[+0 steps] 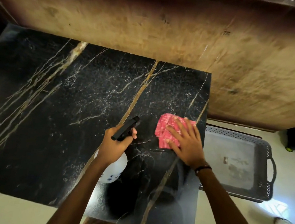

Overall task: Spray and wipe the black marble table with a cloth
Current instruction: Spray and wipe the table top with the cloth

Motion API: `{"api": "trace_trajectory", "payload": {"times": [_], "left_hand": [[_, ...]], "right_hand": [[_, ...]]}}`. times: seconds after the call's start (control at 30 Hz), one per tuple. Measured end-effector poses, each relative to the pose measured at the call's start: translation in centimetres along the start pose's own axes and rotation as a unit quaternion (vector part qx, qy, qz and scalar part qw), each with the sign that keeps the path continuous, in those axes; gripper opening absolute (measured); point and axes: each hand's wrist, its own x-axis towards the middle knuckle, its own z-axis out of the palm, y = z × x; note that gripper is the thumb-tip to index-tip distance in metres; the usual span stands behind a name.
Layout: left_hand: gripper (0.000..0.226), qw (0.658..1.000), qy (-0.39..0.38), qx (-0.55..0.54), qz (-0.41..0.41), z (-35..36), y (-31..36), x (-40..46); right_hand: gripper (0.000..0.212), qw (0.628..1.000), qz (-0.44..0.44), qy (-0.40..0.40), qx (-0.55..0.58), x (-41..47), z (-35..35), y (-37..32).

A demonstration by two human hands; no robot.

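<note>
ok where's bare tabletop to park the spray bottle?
The whole left half of the black marble table is bare, from the gold veins to the left edge, and so is the far strip along the wooden panel. The near-right is crowded: left hand grips the spray bottle, right hand flat on the red cloth.

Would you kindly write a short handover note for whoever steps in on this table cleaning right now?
Left hand: shut on the spray bottle, black nozzle aimed across the table.
Right hand: open, flat on the pink cloth near the right edge of the black marble table.
A grey tray sits beyond that edge, lower down.
Done: fine droplets seem to cover the middle of the top.
Left: wiping looks barely started; work the cloth leftward across the whole surface.
</note>
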Motion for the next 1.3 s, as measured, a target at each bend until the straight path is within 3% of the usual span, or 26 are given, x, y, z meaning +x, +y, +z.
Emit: {"api": "trace_trajectory", "payload": {"times": [0.13,0.2,0.3,0.43,0.57,0.67,0.77,0.9,1.13,1.2,1.3], "left_hand": [[0.017,1.000,0.001,0.009,0.016,-0.2,-0.3,-0.4],[0.019,0.999,0.006,0.028,0.027,-0.1,-0.5,-0.6],[0.017,0.998,0.017,0.036,0.042,0.1,-0.7,-0.9],[0.012,0.996,0.020,0.059,0.064,0.3,-0.9,-1.2],[0.031,0.995,-0.001,0.087,0.054,0.4,-0.6,-1.4],[0.019,0.995,-0.019,0.084,0.049,0.0,-0.9,-2.0],[0.015,0.995,-0.016,0.085,0.048,-0.2,-1.5,-3.2],[0.023,0.996,-0.008,0.084,0.035,0.3,-1.5,-4.8],[0.019,0.994,-0.043,0.093,0.027,1.0,-2.1,-6.9],[0.027,0.994,-0.047,0.096,0.017,1.3,-2.4,-7.5],[0.014,0.994,-0.057,0.088,0.026,1.2,-2.9,-8.2]], "right_hand": [[0.060,0.990,0.138,-0.004,0.019,5.8,-0.3,-0.6],[0.060,0.986,0.164,-0.018,0.027,9.0,-0.3,-2.9],[0.060,0.994,0.102,-0.023,0.026,10.7,0.2,-7.1],[0.054,0.998,-0.029,-0.010,0.062,6.1,1.6,-11.1],[0.055,0.996,-0.087,-0.012,-0.005,-0.9,2.2,-9.0],[0.055,0.999,-0.046,0.000,-0.007,-3.8,1.1,-3.7],[0.056,0.999,0.050,-0.006,-0.004,-2.9,0.1,0.1],[0.060,0.989,0.148,0.000,0.015,1.6,0.1,-2.6],[0.055,0.999,-0.027,-0.030,0.024,-3.7,2.4,-11.5],[0.053,0.997,-0.068,-0.031,0.018,-7.1,2.6,-11.3],[0.053,0.998,-0.055,-0.026,0.008,-10.4,1.8,-7.3]]}}
